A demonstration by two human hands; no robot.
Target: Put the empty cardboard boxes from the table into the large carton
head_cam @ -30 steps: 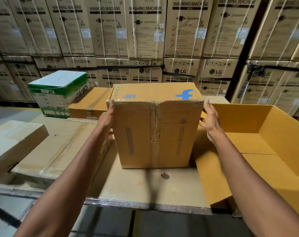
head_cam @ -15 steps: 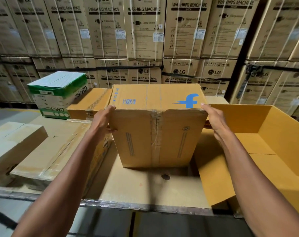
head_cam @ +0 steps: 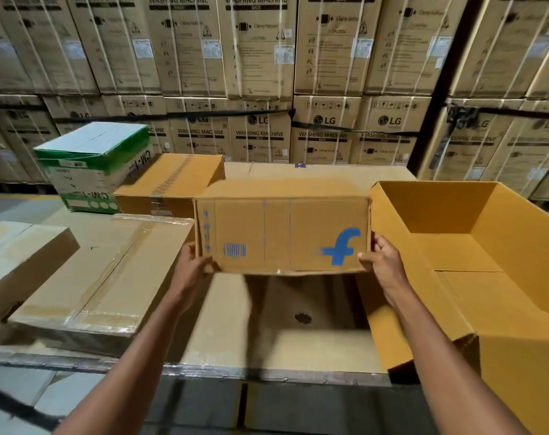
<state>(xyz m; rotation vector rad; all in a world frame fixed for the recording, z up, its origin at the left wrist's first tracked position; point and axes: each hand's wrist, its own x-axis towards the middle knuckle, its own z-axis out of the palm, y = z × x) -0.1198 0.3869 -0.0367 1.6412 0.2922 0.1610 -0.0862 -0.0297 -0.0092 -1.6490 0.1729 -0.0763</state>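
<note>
Two hands hold one brown cardboard box [head_cam: 282, 235] up in the air, above the table [head_cam: 298, 346]. The box has a blue letter "f" and a blue barcode on the side that faces the camera. The left hand [head_cam: 193, 265] grips the box's lower left corner, with its fingers curled round the edge. The right hand [head_cam: 381, 262] grips the lower right corner, with the thumb on the front of the box.

Just beside the box, on its right, stands the large carton [head_cam: 486, 277]. Its top is open and its inside is yellow-brown.

More boxes lie on the table. A flat box with shiny tape [head_cam: 110, 277] lies on the left. A pale box [head_cam: 22, 255] lies even farther left. Behind these are a brown box [head_cam: 172, 180] and a green and white box [head_cam: 94, 164], side by side. A dark spot [head_cam: 303, 318] is on the table under the held box.

Far behind, a wall of tall washing machine cartons [head_cam: 267, 73] is stacked high.
</note>
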